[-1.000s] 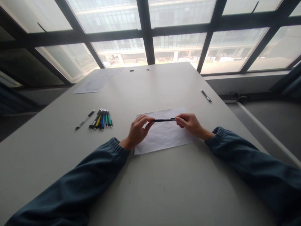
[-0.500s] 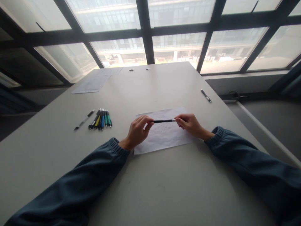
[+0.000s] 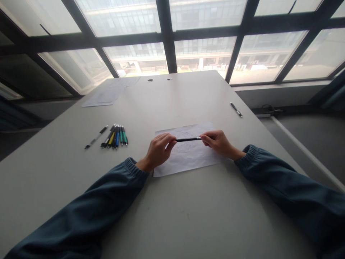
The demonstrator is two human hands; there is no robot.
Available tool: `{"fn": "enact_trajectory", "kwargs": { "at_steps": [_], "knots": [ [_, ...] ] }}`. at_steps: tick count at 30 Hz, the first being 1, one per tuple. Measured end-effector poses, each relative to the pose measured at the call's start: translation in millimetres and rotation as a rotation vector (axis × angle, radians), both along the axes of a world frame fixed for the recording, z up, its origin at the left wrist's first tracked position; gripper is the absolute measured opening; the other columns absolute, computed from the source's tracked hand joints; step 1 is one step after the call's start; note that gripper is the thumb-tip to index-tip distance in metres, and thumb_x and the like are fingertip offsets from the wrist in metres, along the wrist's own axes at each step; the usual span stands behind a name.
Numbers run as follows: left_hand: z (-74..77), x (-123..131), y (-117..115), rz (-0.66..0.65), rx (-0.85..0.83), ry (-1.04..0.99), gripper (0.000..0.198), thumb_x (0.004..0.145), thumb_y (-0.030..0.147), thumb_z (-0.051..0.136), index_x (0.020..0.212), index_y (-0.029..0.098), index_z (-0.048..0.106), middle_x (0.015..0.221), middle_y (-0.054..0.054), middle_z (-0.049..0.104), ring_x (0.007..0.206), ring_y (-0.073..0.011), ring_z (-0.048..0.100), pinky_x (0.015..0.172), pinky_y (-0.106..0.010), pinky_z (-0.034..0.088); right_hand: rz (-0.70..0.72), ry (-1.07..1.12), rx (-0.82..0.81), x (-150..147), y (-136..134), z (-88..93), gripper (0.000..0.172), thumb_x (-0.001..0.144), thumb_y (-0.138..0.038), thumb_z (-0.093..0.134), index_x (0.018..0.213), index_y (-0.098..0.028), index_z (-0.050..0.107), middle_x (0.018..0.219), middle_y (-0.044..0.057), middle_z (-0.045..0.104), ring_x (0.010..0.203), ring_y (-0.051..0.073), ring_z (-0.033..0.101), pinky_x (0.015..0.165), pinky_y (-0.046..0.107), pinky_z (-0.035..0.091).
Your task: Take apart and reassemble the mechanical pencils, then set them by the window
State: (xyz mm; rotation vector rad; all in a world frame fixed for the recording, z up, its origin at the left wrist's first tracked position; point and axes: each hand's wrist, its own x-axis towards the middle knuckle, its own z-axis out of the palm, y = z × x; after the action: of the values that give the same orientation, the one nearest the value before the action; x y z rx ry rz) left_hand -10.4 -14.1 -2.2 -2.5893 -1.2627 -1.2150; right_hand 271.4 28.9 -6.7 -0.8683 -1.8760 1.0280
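A black pen (image 3: 187, 139) with a silver band near its right end is held level between my two hands. My left hand (image 3: 159, 149) pinches its left end between thumb and fingers. The right end sits in the closed fingertips of my right hand (image 3: 218, 143). Both pen tips are hidden by the fingers. Below the hands lies a white sheet of paper (image 3: 185, 163) with faint marks on it, partly covered by my left hand.
To the left, a bunch of several pens (image 3: 115, 136), black, yellow, blue and green, lies beside a single black-and-clear pen (image 3: 96, 137). Another pen (image 3: 236, 109) rests near the right edge of the white table (image 3: 172, 216). More paper sheets (image 3: 99, 97) lie at the far left.
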Motion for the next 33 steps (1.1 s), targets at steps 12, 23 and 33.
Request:
{"fn": "enact_trajectory", "kwargs": {
  "at_steps": [12, 23, 33],
  "knots": [
    [0.5, 1.5, -0.7, -0.005, -0.054, -0.026, 0.021, 0.101, 0.032, 0.051, 0.092, 0.019, 0.066, 0.079, -0.004, 0.069, 0.072, -0.0168, 0.063, 0.069, -0.029, 0.048, 0.016, -0.008, -0.007, 0.5, -0.7, -0.6, 0.050, 0.093, -0.055, 0.060, 0.061, -0.016, 0.063, 0.055, -0.001, 0.053, 0.053, 0.010, 0.043, 0.053, 0.026, 0.032],
    [-0.1, 0.1, 0.3, -0.016, -0.085, -0.014, 0.027, 0.102, 0.033, 0.050, 0.084, 0.019, 0.065, 0.068, -0.002, 0.065, 0.062, -0.0145, 0.059, 0.063, -0.027, 0.044, 0.010, -0.005, -0.020, 0.4, -1.6, 0.2, 0.049, 0.092, -0.053, 0.061, 0.062, -0.015, 0.065, 0.055, 0.000, 0.054, 0.052, 0.010, 0.044, 0.053, 0.026, 0.033],
    [0.1, -0.9, 0.6, -0.022, -0.138, -0.026, 0.035, 0.102, 0.037, 0.047, 0.075, 0.019, 0.061, 0.062, -0.001, 0.061, 0.057, -0.0139, 0.056, 0.059, -0.027, 0.042, -0.022, 0.010, -0.015, -0.6, -2.4, -3.4, 0.046, 0.089, -0.057, 0.065, 0.074, -0.015, 0.076, 0.059, 0.002, 0.063, 0.054, 0.013, 0.051, 0.052, 0.026, 0.039]
  ]
}}
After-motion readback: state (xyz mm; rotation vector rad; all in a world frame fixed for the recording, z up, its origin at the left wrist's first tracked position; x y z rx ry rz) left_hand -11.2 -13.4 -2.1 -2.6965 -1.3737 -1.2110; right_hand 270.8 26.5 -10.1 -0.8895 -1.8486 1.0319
